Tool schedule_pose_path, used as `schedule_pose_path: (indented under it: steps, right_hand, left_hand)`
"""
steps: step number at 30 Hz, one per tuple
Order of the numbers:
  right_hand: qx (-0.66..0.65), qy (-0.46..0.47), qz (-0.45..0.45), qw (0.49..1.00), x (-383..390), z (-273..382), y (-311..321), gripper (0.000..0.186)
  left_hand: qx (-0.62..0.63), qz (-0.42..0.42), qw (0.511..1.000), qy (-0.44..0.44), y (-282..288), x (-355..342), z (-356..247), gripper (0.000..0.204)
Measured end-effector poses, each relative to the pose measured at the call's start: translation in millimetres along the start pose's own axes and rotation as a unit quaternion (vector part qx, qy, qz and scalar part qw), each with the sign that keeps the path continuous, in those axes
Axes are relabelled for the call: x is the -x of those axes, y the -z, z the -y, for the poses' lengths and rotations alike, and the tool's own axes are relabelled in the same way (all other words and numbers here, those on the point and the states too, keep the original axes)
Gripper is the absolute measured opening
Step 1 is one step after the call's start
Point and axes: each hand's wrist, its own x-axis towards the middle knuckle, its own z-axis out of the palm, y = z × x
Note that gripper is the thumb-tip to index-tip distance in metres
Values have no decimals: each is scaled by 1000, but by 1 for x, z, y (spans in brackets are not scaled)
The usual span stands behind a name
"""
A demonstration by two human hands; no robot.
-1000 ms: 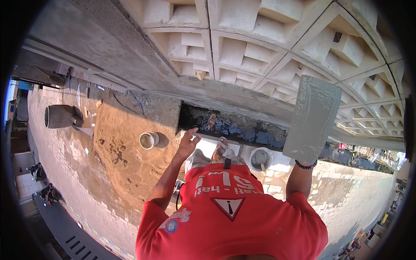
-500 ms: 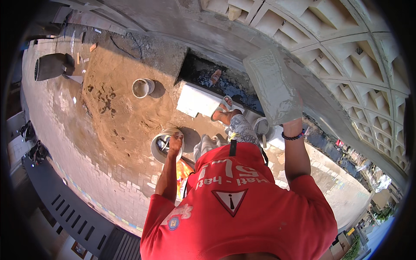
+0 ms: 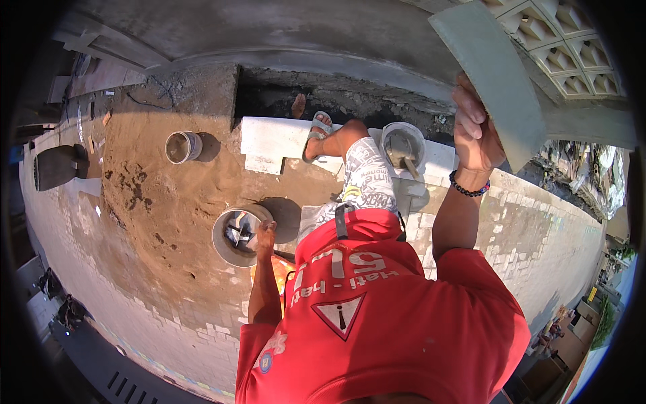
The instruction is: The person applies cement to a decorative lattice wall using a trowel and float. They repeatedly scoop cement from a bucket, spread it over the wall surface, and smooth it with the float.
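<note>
My right hand (image 3: 476, 128) is raised at the upper right, fingers closed behind a flat grey rectangular plastering float (image 3: 501, 74). The float is tilted on edge close to the wall, and its handle is hidden. Low on the left, my left hand (image 3: 266, 234) is closed at the right rim of a bucket (image 3: 221, 237) with several tools inside. Whether it grips the rim or a tool there I cannot make out. Ahead of my knee a white bucket (image 3: 385, 143) holds grey mortar, with a handle (image 3: 410, 167) leaning over its near rim.
A grey plastered wall (image 3: 282, 34) with patterned openwork blocks (image 3: 565, 57) runs along the far side. Below it lies a dark ditch (image 3: 269, 94), bordered by white slabs (image 3: 266, 138). Another bucket (image 3: 180, 147) stands on sand (image 3: 148, 202) at the left.
My right hand has moved right and up with the float, which has turned more edge-on. My left hand stays at the bucket rim. The view has shifted toward the right.
</note>
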Motion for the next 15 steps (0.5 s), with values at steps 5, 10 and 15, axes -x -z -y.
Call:
schedule_pose_path:
  steps: [5,10,15]
  right_hand:
    - [77,87,-6,993,112,87,-4,39]
    - [102,150,-109,977,218,160,19,39]
    - [22,188,-161,969,277,199,79,39]
  left_hand:
    - [159,42,983,87,-23,67,-1,43]
    - [-307,157,902,-260,-5,62,2,42]
    - [35,158,940,299,-37,27,-3,53]
